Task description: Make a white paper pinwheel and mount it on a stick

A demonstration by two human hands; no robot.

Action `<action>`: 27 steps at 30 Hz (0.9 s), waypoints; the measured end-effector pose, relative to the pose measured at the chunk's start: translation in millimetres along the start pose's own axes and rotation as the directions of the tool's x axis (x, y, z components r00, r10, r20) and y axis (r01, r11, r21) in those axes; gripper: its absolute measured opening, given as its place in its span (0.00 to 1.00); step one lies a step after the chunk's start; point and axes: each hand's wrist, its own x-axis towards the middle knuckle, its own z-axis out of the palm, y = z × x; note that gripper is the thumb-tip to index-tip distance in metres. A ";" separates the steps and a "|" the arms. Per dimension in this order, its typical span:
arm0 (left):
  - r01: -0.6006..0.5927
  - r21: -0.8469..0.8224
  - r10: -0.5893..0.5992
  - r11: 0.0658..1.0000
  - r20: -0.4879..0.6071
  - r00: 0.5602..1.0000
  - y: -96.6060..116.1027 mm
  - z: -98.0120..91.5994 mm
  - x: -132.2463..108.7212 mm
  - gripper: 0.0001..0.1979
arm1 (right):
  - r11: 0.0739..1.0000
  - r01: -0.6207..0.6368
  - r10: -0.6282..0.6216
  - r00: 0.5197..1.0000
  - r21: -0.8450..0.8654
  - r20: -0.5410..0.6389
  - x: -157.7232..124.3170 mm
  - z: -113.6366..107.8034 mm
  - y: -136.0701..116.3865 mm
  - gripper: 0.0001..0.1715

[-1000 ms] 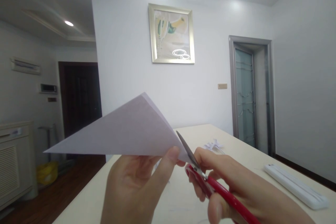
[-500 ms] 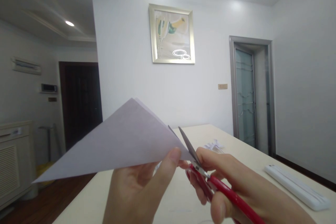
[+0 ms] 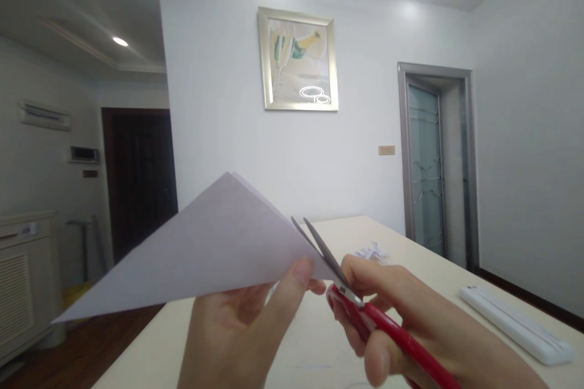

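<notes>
**Scissors set at the tip of the folded paper**

My left hand (image 3: 241,328) pinches a folded paper triangle (image 3: 205,255) near its right-hand tip, thumb on the near face. It holds the paper in the air above the near edge of the tabletop (image 3: 456,282). My right hand (image 3: 410,322) grips the red-handled scissors (image 3: 351,299), whose blades stand slightly parted astride that tip. I judge the cut is only starting. Closing the blades calls for a taut, steady paper so the layers do not slip. The paper is pale, crisp and sharply creased, with layered edges showing along its upper right side. Small paper scraps (image 3: 371,251) lie toward the far edge.
</notes>
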 end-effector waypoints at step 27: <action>-0.046 0.030 0.045 0.998 0.047 0.998 1.2 -2.6 2.1 0.08 | 0.998 0.035 -0.039 0.996 -0.056 -0.080 -6.0 -3.5 29.0 0.16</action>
